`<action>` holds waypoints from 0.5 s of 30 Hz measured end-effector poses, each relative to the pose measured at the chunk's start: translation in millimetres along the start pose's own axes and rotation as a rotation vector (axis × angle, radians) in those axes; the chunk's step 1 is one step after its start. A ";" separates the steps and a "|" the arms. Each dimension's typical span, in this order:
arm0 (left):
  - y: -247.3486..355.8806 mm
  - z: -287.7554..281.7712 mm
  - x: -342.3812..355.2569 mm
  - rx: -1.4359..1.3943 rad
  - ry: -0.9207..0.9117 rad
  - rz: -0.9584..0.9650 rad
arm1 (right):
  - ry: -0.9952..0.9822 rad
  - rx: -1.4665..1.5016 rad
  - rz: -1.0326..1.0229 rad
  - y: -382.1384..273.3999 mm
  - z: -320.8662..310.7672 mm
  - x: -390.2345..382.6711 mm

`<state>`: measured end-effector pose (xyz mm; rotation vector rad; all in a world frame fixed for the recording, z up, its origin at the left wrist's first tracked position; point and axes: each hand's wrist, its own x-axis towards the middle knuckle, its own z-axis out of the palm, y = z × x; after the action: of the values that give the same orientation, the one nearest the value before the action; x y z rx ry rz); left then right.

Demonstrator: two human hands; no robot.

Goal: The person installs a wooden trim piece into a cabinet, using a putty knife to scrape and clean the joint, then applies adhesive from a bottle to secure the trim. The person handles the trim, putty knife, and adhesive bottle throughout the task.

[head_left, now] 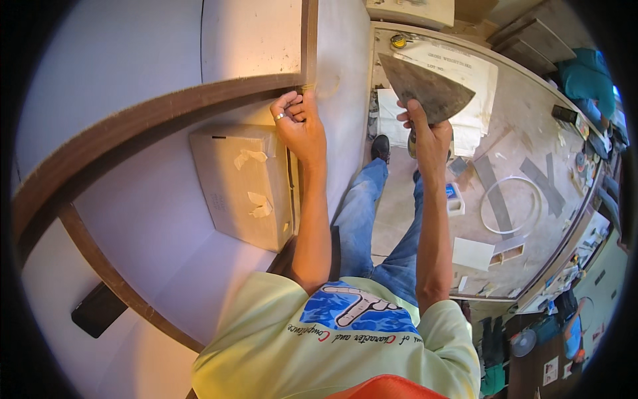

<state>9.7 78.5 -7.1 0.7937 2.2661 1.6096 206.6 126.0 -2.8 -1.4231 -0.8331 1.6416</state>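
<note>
Brown-edged shelving [199,100] stands beside a worktable [525,143]. Lettering [365,339] crosses the shirt [259,332]. The left hand [300,126] curls at the shelving, grip unclear; the right hand [430,136] grips a scraper [428,90], long axis running forward, blade pointing away from the person, before a printed sheet [482,80] on the worktable.

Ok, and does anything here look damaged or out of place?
Yes. The cardboard box near the left hand has two ragged patches on its side, perhaps torn tape or paper. At the right, dark strips lie at mixed angles beside a white ring, which looks untidy.
</note>
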 end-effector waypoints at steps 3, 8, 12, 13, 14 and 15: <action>1.9 18.5 7.4 0.132 0.151 -0.026 | -0.022 0.021 0.044 4.2 -11.4 4.2; -1.0 33.8 13.0 0.388 0.292 0.044 | -0.185 0.004 0.153 19.4 -18.4 38.7; -5.3 35.4 9.0 0.303 0.295 0.006 | -0.385 -0.093 0.178 8.6 -26.6 85.9; -6.5 34.9 8.8 0.289 0.291 0.017 | -0.438 -0.123 0.169 3.5 -26.4 99.9; -7.3 34.1 8.0 0.271 0.281 0.036 | -0.492 -0.115 0.188 -1.0 -24.1 110.9; -8.4 33.1 7.9 0.282 0.286 0.042 | -0.545 -0.104 0.209 -4.4 -19.4 119.8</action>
<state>17.2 107.1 -25.9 0.7150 2.7408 1.5245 219.8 233.4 -57.9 -1.1695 -1.1107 2.2257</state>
